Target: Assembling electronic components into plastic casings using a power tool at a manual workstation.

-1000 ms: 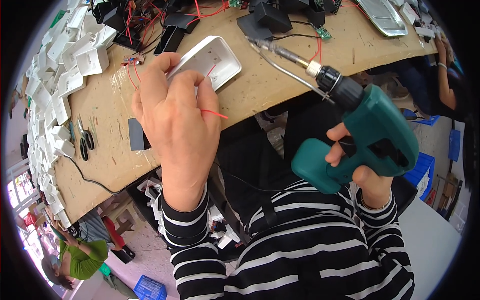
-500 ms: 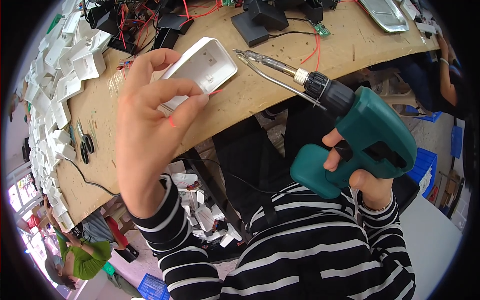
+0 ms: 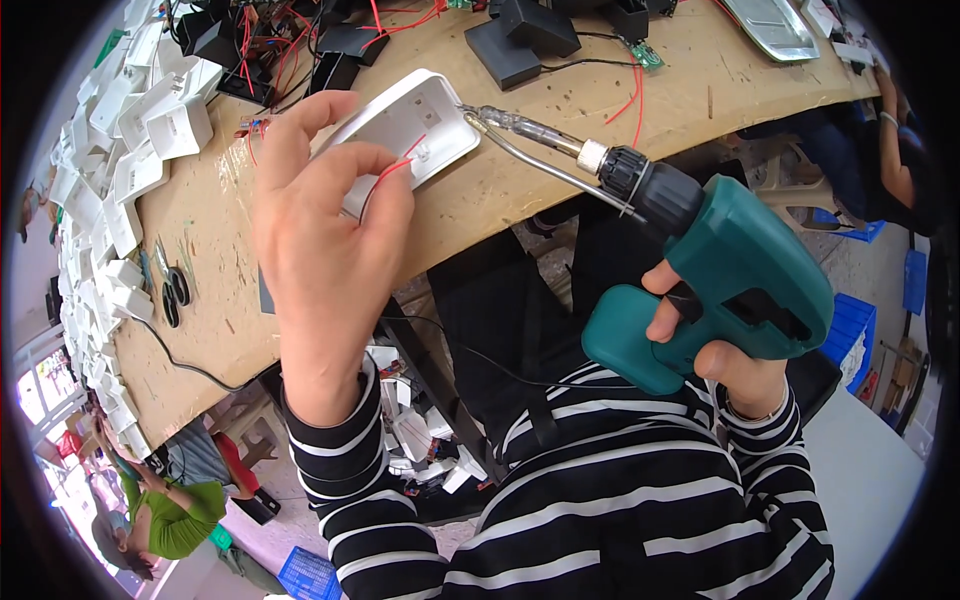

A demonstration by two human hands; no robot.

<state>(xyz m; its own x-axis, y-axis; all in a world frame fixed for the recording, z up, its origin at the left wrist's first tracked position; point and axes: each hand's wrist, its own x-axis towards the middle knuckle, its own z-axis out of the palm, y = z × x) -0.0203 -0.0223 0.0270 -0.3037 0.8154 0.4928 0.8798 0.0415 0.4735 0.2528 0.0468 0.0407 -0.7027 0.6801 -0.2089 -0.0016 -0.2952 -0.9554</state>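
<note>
My left hand (image 3: 325,230) is closed in a pinch on a thin red wire (image 3: 387,174), whose free end points over a white plastic casing (image 3: 428,108). The casing is tilted with its hollow side up, and its left part is hidden behind my fingers, so whether they also support it I cannot tell. My right hand (image 3: 742,375) grips a green soldering gun (image 3: 765,255), forefinger at its trigger. The gun's metal tip and the bent tube beside it reach the casing's right rim. Whether they touch it is unclear.
White casings (image 3: 140,170) are heaped along the table's left. Black boxes (image 3: 535,45) with red and black wires lie at the back, near a metal tray (image 3: 772,28). Scissors (image 3: 175,295) lie at left. Below the table edge is a bin of white parts (image 3: 412,430). Other people sit nearby.
My left hand has turned and shifted slightly right, showing more of the red wire. The casing has moved slightly right and up, its rim now at the soldering gun's tip.
</note>
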